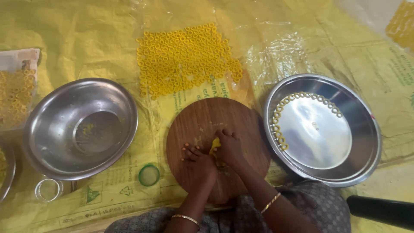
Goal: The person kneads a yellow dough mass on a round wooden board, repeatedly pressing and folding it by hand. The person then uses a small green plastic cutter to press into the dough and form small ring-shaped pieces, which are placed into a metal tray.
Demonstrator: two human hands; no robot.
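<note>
Both hands on round wooden board (202, 121), pressing yellow dough (214, 146) between them. Left hand (196, 159) fingers curled at dough's 9 o'clock; right hand (230, 149) curled at 3 o'clock (slightly nearer). Dough strip points toward 12 o'clock, at ring pile (185, 58).

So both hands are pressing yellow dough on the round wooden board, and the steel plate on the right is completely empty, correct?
Not quite. The steel plate is not empty: a curved row of yellow dough rings lies along its inner edge, as the head view shows. The rest holds: the left hand and right hand press yellow dough on the round wooden board.
</note>
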